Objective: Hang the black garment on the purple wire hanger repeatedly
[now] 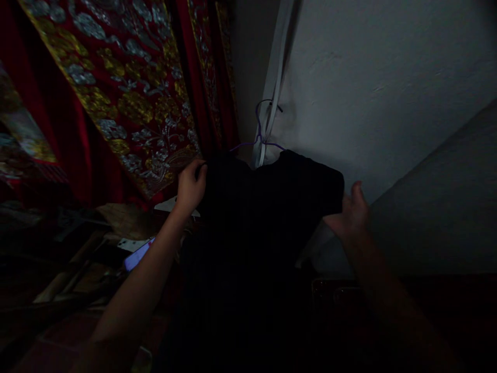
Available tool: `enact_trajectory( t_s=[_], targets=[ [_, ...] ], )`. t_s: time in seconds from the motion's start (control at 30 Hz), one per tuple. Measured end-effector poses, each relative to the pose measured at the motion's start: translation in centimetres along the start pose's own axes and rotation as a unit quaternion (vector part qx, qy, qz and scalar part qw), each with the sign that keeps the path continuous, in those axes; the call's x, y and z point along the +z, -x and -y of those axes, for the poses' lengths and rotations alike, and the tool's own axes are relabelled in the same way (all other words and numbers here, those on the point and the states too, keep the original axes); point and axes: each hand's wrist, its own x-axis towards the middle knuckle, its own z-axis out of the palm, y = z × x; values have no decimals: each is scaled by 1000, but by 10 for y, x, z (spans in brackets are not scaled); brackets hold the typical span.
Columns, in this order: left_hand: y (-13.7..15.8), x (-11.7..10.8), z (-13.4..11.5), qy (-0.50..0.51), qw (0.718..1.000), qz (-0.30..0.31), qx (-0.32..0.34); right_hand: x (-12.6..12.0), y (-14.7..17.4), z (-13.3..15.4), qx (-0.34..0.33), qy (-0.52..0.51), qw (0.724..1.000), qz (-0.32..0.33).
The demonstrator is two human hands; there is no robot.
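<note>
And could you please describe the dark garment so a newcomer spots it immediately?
Start at the pale wall, right of the red patterned cloth. Near the wall's left edge is a thin purple hanger. The short-sleeved garment on it looks plain and almost black, unlike that gold-and-silver-patterned cloth.

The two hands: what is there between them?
In the head view, a dark short-sleeved garment, hung on a purple hanger, fills the stretch between the left hand and right hand.
</note>
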Motion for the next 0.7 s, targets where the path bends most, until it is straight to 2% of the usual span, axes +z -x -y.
enact_trajectory(
  t_s=[0.07,0.13,0.27,0.33,0.4,0.47,0.5,0.53,0.57,0.63,0.67,0.7],
  targets=[
    [6,2,-3,23,999,-19,-16,0,-10,20,32,-9,999,9],
    [7,7,-8,50,998,-10,-32,9,-22,44,-3,-13,1000,18],
    [-2,17,-23,115,991,45,-57,46,-36,84,-88,-69,991,78],
    [-9,21,-26,134,987,58,-62,63,-26,94,-120,-24,987,108],
    [-14,24,-23,143,985,75,-66,72,-2,101,-149,109,971,149],
    [-14,27,-18,162,980,92,-74,74,31,105,-175,262,924,215],
    [-12,28,-16,176,977,96,-76,72,46,106,-151,300,900,278],
    [-8,31,-15,190,974,98,-76,70,60,104,-104,339,857,373],
    [-3,33,-16,202,972,100,-72,66,70,100,-39,368,803,467],
    [11,38,-25,216,968,122,-47,56,80,79,74,411,696,584],
    [18,40,-33,222,964,144,-27,51,80,63,84,434,692,571],
    [25,42,-42,233,958,170,-6,44,78,44,43,457,720,521]
  ],
)
